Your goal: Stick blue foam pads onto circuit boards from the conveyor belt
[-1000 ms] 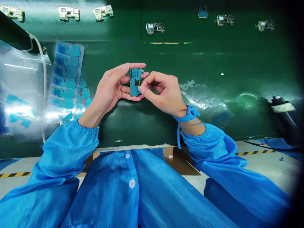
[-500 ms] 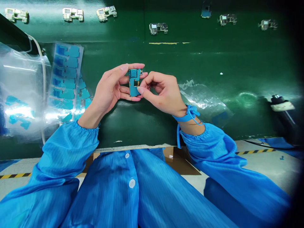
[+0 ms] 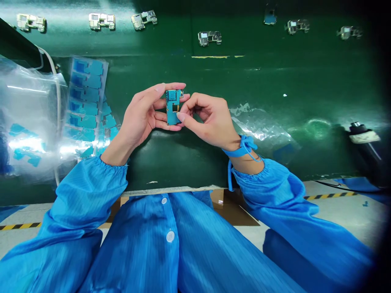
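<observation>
A small circuit board point(image 3: 172, 116) with a blue covering on its face is held upright above the bench. My left hand point(image 3: 142, 106) grips it, the thumb along the upper left and the fingers behind and around its edges. At the board's lower right edge, my right hand point(image 3: 207, 116) has thumb and forefinger pinched together against it. Whether a film piece lies between those fingertips is hidden. A blue strap with a coiled cord circles my right wrist. Left of my hands lies a sheet of blue die-cut film pieces point(image 3: 88, 93).
Several metallic circuit boards point(image 3: 210, 38) lie spread along the far strip of the green bench point(image 3: 171, 162). Plastic bags point(image 3: 30, 106) and a white cable are at left. A clear plastic sheet point(image 3: 265, 126) lies right of my hands, and a black tool point(image 3: 365, 142) stands farther right.
The far row of circuit boards has shifted a little to the right, while the near bench surface stays put. Both hands and the held board look almost unmoved.
</observation>
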A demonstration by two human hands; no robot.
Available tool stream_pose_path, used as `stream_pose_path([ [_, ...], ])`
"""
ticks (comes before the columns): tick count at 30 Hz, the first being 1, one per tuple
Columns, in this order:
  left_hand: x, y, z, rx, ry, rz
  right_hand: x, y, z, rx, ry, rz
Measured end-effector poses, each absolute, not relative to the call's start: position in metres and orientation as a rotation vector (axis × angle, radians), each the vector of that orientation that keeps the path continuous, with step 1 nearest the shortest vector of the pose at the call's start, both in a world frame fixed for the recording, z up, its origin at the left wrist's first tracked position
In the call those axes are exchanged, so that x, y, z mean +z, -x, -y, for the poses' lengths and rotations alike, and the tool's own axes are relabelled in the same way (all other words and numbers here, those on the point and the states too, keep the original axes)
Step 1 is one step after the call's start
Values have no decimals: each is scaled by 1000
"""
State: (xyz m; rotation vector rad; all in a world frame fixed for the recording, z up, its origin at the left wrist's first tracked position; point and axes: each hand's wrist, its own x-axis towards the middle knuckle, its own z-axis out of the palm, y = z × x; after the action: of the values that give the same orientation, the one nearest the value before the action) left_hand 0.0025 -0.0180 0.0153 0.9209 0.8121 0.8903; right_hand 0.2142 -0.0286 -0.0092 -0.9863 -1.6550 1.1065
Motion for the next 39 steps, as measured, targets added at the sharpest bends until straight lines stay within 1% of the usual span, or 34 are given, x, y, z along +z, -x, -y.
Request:
stream_pose_path([
  [12, 17, -3, 16, 847, -926, -868, -8, -213, 29, 1122, 989, 1617],
  [21, 19, -3, 18, 847, -931, -869, -9, -210, 30, 1314, 952, 1483],
  [39, 19, -3, 20, 887, -922, -815, -7, -210, 31, 1238, 1044, 1531],
])
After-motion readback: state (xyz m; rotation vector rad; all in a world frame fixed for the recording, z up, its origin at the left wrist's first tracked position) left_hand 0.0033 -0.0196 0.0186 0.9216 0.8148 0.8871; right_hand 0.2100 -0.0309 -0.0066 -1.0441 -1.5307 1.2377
